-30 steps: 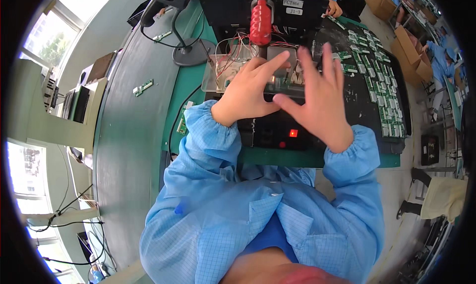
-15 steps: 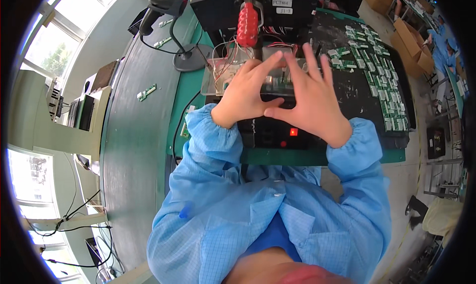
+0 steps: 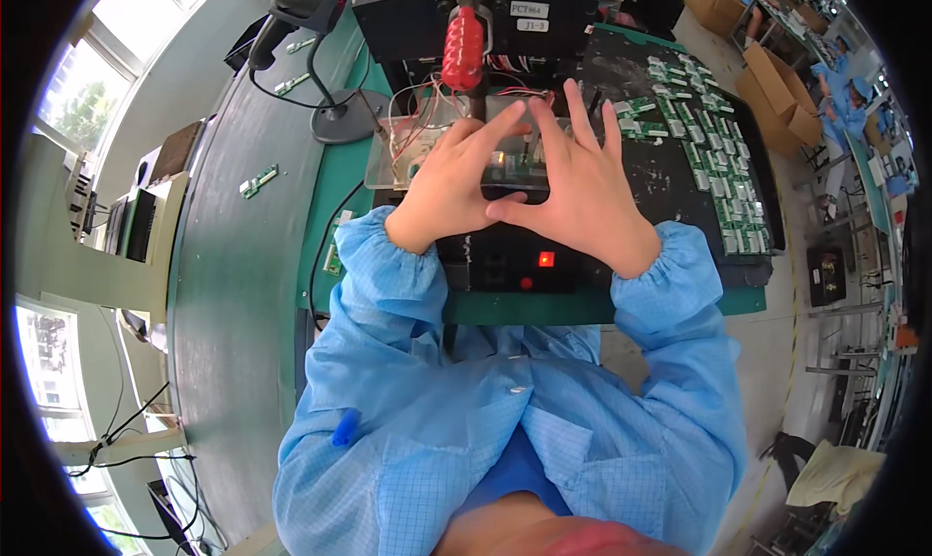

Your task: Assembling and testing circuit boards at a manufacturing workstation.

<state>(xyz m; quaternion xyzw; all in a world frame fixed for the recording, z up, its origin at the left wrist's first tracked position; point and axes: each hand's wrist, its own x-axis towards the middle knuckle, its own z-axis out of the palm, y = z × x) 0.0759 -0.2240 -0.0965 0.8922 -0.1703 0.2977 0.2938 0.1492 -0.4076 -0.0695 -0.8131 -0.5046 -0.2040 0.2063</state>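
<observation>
My left hand and my right hand are raised over a black test fixture with a clear plastic top plate. Both are bare, fingers stretched and spread. Thumb tips meet or overlap, and the index fingertips come close together, framing a triangular gap. Through that gap a small lit spot shows among parts on the fixture. Neither hand holds anything. A red-gripped lever stands upright just beyond my fingers, with thin wires behind my left hand. On the fixture's front glows a red switch.
Several green circuit boards lie in rows on a black mat at right. To the left, a barcode scanner rests on its stand, and a single board lies on the green bench. Cardboard boxes and co-workers are farther right.
The whole view has shifted, so the bench and fixture sit farther left in the picture. My hands keep nearly the same spread pose over the fixture.
</observation>
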